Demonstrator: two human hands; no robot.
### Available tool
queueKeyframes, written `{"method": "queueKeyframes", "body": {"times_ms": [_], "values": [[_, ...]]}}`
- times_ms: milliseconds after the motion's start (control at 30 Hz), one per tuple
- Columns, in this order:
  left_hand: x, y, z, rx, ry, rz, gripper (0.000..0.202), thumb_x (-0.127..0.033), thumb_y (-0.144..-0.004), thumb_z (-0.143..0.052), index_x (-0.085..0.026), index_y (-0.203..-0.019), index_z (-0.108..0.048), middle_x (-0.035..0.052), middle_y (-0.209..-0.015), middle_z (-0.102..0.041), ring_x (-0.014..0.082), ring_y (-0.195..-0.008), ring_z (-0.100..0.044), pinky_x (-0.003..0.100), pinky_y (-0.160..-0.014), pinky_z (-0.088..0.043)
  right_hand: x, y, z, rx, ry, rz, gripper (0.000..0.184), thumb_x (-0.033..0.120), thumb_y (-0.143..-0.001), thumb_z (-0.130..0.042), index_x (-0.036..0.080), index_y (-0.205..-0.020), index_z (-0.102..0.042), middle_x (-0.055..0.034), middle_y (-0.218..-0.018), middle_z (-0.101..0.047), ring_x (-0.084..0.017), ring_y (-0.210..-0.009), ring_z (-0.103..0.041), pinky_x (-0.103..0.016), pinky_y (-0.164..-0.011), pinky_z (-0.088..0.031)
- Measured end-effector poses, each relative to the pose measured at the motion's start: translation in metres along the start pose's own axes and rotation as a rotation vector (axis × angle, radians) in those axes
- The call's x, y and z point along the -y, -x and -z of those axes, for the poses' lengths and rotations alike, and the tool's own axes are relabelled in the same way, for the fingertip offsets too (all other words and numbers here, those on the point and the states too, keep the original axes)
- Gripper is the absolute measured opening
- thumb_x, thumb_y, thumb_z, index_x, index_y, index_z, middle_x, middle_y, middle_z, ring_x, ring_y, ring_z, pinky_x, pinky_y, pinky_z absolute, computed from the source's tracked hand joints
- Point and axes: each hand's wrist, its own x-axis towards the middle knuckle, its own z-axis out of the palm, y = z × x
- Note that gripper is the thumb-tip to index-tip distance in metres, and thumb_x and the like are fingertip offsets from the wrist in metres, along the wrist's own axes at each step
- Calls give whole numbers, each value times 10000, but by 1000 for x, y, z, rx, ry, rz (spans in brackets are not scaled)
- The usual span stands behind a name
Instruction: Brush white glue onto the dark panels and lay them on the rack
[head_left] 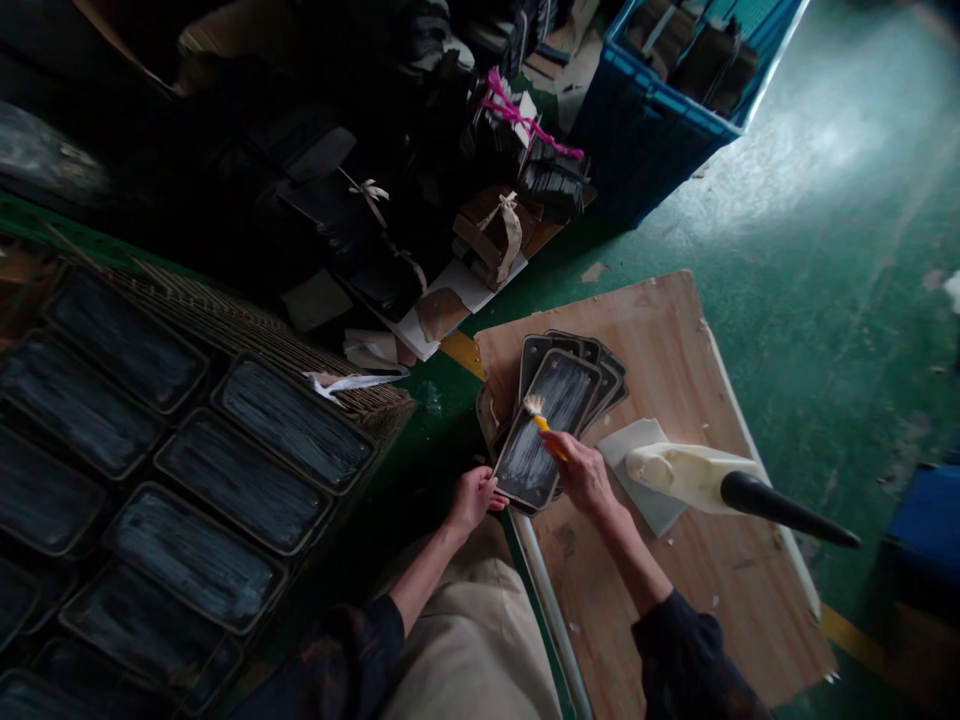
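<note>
On the pale wooden table, the right hand grips a yellow-handled brush over the top dark glue-streaked panel; the left hand pinches that panel's near corner.

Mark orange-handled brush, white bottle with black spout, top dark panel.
Orange-handled brush [543,424]: head view, orange handle.
White plastic bottle, black spout [697,478]: head view, body.
Top dark rectangular panel [571,392]: head view, streaked face.

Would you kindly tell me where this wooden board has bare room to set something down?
Bare wood shows at the far corner of the board, beyond the panel stack, and at its near end, this side of the bottle. Crowded: the left edge, where left hand, right hand and brush meet the stack.
</note>
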Motion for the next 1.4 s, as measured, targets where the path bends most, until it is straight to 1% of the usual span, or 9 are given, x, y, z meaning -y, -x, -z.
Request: {"method": "queueKeyframes", "body": {"times_ms": [200, 433, 633, 767, 867, 1000, 1133, 1300, 1400], "values": [[-8, 5, -1, -1, 67, 64, 205, -294, -811, -666, -102, -835, -601, 78, -667, -694, 170, -547, -696, 234, -518, -559, 26, 63, -17, 144, -251, -163, 232, 297, -984, -409, 219, -1081, -605, -33, -853, -705, -154, -732, -685, -242, -674, -528], [-9, 10, 1, 30, 75, 59, 130, -224, -845, -616, -95, -853, -604, 94, -730, -712, 168, -591, -706, 249, -561, -573, 22, 89, -11, 71, -691, -490, 283, 440, -938, -498, 194, -1025, -607, -17, -724, -688, -168, -619, -680, -272, -597, -564], [-8, 11, 0, 3, -3, 16, 115, -207, -855, -590, -94, -841, -602, 88, -760, -707, 151, -587, -702, 197, -495, -538, 30, 101, -6, -205, -564, -579, 287, 445, -930, -521, 203, -1053, -615, -10, -717, -683, -164, -625, -676, -257, -579, -555], [-6, 11, 1, -9, -37, -4, 123, -222, -837, -617, -101, -822, -599, 78, -730, -703, 153, -590, -701, 200, -503, -547, 46, 109, -27, -184, -620, -572, 297, 456, -936, -499, 201, -1042, -608, -5, -701, -671, -165, -599, -664, -274, -571, -559], [-4, 10, 2, -12, -58, -17, 148, -246, -831, -629, -105, -813, -589, 82, -716, -704, 154, -580, -699, 200, -500, -550, 37, 112, -32, -234, -606, -598, 314, 460, -936, -494, 187, -1043, -606, -13, -700, -671, -168, -599, -661, -283, -572, -561], [-4, 10, -1, -2, -76, -32, 180, -280, -821, -638, -111, -805, -577, 66, -676, -693, 152, -551, -692, 201, -491, -552, 5, 97, -16, -387, -533, -576, 305, 464, -921, -519, 191, -1031, -601, -14, -702, -674, -167, -588, -655, -281, -559, -551], [-7, 10, -3, -2, -74, -46, 230, -327, -798, -667, -116, -794, -575, 60, -671, -690, 158, -553, -694, 199, -488, -549, -18, 57, 4, -537, -426, -511, 320, 482, -923, -504, 196, -1032, -600, -2, -714, -671, -153, -592, -654, -274, -574, -553], [-6, 11, -5, -22, -17, -24, 293, -370, -771, -704, -106, -821, -589, 70, -682, -693, 168, -568, -701, 207, -500, -553, -22, 7, 17, -676, -370, -441, 342, 486, -939, -469, 196, -1072, -592, -2, -748, -676, -142, -621, -668, -265, -604, -557], [-3, 12, -8, -25, 40, -10, 309, -383, -774, -704, -103, -841, -591, 72, -706, -698, 174, -584, -707, 227, -530, -569, -15, 3, 11, -668, -345, -475, 352, 502, -943, -454, 194, -1055, -585, 1, -720, -666, -146, -614, -667, -256, -588, -553]]}}
